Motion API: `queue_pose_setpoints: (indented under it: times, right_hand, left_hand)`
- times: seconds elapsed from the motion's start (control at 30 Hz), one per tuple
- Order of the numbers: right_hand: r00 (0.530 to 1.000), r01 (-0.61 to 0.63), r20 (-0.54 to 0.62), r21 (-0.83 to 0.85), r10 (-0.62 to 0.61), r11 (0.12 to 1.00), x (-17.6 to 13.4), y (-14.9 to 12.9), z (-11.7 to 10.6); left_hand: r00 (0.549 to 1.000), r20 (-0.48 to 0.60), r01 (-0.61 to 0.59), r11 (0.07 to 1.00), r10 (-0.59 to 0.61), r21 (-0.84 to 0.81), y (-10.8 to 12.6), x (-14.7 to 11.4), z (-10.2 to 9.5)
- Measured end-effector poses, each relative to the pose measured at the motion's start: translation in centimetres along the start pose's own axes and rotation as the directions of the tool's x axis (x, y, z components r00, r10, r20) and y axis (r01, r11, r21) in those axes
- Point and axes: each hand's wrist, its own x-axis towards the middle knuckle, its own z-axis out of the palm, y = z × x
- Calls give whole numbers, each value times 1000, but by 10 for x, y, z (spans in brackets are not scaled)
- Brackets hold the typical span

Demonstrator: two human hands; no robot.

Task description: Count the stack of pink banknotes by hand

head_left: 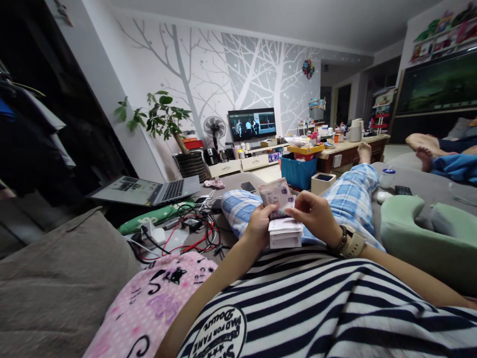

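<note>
A wad of banknote-like papers (278,194), with purple printing on its face, is held up over the person's lap. Directly below the wad, nearer the body, hang several folded white slips (285,233); whether they belong to the same bundle I cannot tell. The left hand (259,223) grips the wad from its left side, thumb pressed across the front. The right hand (315,214) is at the wad's right edge, fingers curled, thumb and index finger close together at the papers; whether they pinch one sheet or several cannot be told. Right of the wad, that wrist wears a beaded bracelet (342,238) and a pale-strapped watch (354,244).

Blue plaid trousers (352,191) spread on both sides of the wad. Beyond it to the left lies a smartphone (248,187); farther left are tangled cables (201,233) and an open laptop (145,191). Well right of the wad sits a green U-shaped pillow (397,226). Well beyond the wad, a blue fabric bin (296,172) and a lit television (252,124) stand.
</note>
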Motion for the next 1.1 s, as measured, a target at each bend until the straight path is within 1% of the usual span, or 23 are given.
queue_pose_setpoints:
  times: [0.07, 0.1, 0.2, 0.27, 0.37, 0.43, 0.53, 0.63, 0.8, 0.97, 1.03, 1.1]
  right_hand:
    - [995, -71, -75, 14, 72, 997, 3, 5, 1]
    - [990, -106, -91, 27, 109, 994, 4, 8, 1]
    - [979, -190, -67, 56, 193, 980, 7, 14, 2]
    - [977, -207, -45, 52, 210, 977, 8, 17, 2]
    - [976, -212, -48, 44, 214, 976, 10, 20, 2]
    - [973, -220, -54, 58, 223, 974, 11, 23, 3]
    - [972, -231, -33, 86, 235, 969, 12, 26, 4]
    - [975, -218, -21, 87, 221, 972, 12, 28, 6]
    - [984, -173, -41, 42, 175, 984, 10, 22, 5]
    - [995, -90, -32, 69, 92, 994, 6, 10, 1]
    - [998, -54, -26, 68, 56, 996, 5, 6, 0]
    - [1000, -26, -15, 63, 27, 998, 3, 3, -1]
  left_hand:
    - [1000, -9, 2, 1000, -2, 21, 1, -1, 1]
    - [1000, -15, 2, 1000, -2, 30, 2, -2, 2]
    - [1000, -16, -4, 999, 5, 46, 5, -6, 6]
    - [1000, -12, 4, 998, -3, 57, 8, -10, 9]
    - [1000, -14, 18, 998, -17, 57, 11, -14, 12]
    - [1000, -8, 27, 999, -26, 46, 12, -15, 13]
    - [999, 4, 40, 998, -40, 38, 12, -16, 14]
    - [999, 11, 44, 999, -44, 17, 12, -15, 14]
    - [995, 23, 94, 994, -93, -60, 12, -12, 16]
    - [990, -9, 138, 982, -140, -127, 14, -9, 21]
    - [989, 4, 150, 980, -150, -132, 14, -9, 21]
    - [991, 29, 137, 984, -134, -118, 13, -9, 21]
